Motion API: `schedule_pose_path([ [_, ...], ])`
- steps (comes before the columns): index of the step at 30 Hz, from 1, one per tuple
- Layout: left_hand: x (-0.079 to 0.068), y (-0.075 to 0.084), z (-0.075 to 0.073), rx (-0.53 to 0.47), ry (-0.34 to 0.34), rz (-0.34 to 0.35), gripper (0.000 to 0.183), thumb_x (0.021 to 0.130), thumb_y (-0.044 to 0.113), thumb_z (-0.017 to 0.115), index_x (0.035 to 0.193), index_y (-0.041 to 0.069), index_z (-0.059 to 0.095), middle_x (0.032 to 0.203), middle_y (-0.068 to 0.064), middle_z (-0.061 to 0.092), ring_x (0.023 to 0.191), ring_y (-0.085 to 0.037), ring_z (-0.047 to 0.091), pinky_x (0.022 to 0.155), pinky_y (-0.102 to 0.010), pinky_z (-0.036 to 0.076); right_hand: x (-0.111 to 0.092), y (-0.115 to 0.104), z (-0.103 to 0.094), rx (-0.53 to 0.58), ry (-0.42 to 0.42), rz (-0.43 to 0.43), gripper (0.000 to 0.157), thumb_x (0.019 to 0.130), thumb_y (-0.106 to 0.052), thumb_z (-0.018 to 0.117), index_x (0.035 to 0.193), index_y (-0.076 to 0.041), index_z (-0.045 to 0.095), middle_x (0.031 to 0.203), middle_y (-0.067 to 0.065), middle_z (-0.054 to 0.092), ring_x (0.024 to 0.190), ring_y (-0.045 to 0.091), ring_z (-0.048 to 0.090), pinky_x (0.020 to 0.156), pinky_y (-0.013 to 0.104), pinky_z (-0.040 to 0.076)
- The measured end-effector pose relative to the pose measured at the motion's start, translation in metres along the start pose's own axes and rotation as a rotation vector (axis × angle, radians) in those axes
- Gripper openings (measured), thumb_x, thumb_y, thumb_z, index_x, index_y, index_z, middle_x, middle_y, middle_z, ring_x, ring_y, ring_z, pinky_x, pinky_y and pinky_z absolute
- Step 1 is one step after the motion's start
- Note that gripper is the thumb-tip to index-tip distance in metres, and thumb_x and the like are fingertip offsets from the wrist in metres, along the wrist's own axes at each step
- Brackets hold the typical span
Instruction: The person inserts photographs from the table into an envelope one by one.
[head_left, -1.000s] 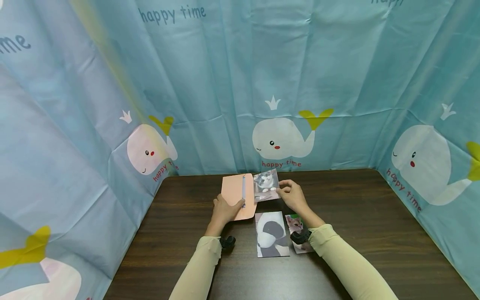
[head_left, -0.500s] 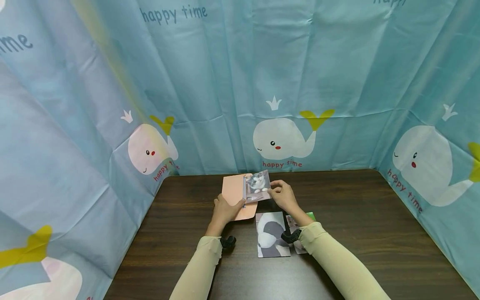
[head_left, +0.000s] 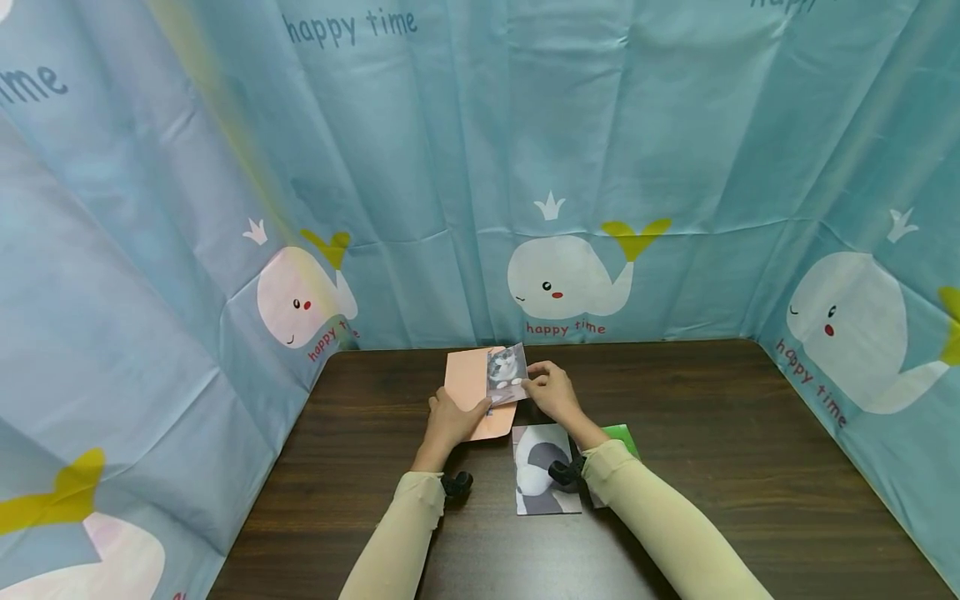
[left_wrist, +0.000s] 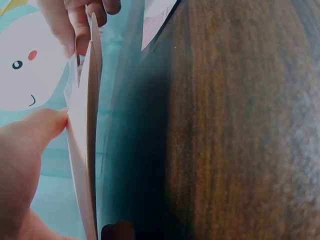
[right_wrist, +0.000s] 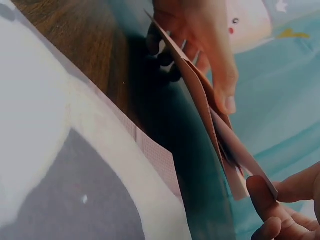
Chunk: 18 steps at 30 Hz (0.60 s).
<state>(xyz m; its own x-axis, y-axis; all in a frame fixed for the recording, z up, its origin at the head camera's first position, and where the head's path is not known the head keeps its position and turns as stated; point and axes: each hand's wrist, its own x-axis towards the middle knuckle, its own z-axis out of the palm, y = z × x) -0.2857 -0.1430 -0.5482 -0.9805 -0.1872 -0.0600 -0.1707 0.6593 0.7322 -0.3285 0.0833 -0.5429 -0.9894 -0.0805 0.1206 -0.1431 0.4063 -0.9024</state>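
My left hand grips a peach paper envelope, thumb on its upper face and fingers under it. The right wrist view shows the mouth of the envelope parted toward the right. A photo card of a grey-and-white kitten is pinched between thumb and fingers of my right hand. Its left part sits inside the envelope mouth, hidden by the front panel, while the rest lies over the open flap. In the left wrist view the envelope stands edge-on, raised off the table.
A card with a grey-and-white picture lies on the dark wooden table below the envelope. Beside it, a green-cornered card is mostly covered by my right forearm. A blue whale-print curtain surrounds the table's back and sides.
My right hand has moved left, sliding the kitten card over the flap and partly into the envelope. The left hand holds the envelope in the same place.
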Motion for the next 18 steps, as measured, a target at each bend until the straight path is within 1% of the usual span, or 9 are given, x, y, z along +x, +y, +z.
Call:
schedule_pose_path([
  [5,0.001,-0.001,0.0,-0.002,-0.001,0.005,0.115,0.09,0.063,0.077,0.159,-0.014,0.027,0.148,-0.04,0.038,0.129,-0.056,0.054,0.108,-0.065,0.047,0.002,-0.002,0.008,0.003,-0.01,0.008,0.031,0.102,-0.013,0.074,0.128,0.002,0.068,0.086,0.012,0.078,0.066,0.015,0.06,0.06,0.03,0.044],
  [10,0.002,-0.002,0.001,0.01,0.009,0.003,0.113,0.09,0.063,0.078,0.157,-0.014,0.03,0.145,-0.039,0.041,0.124,-0.054,0.057,0.107,-0.063,0.049,0.003,-0.008,0.014,0.008,-0.008,0.026,0.031,0.102,-0.014,0.073,0.128,0.002,0.071,0.091,0.014,0.079,0.068,0.016,0.064,0.061,0.029,0.046],
  [14,0.003,-0.002,0.003,0.025,0.011,0.006,0.112,0.089,0.063,0.078,0.155,-0.015,0.031,0.143,-0.038,0.042,0.121,-0.052,0.059,0.105,-0.063,0.05,0.004,-0.01,0.018,-0.003,-0.007,0.044,0.032,0.101,-0.013,0.073,0.128,0.003,0.073,0.097,0.016,0.08,0.078,0.021,0.072,0.065,0.031,0.052],
  [18,0.003,-0.002,0.003,0.028,0.014,0.017,0.112,0.089,0.063,0.078,0.155,-0.015,0.031,0.141,-0.039,0.043,0.119,-0.052,0.059,0.104,-0.062,0.05,0.006,-0.012,0.023,0.0,-0.014,0.046,0.031,0.1,-0.011,0.073,0.128,0.004,0.073,0.105,0.019,0.08,0.093,0.029,0.077,0.076,0.039,0.059],
])
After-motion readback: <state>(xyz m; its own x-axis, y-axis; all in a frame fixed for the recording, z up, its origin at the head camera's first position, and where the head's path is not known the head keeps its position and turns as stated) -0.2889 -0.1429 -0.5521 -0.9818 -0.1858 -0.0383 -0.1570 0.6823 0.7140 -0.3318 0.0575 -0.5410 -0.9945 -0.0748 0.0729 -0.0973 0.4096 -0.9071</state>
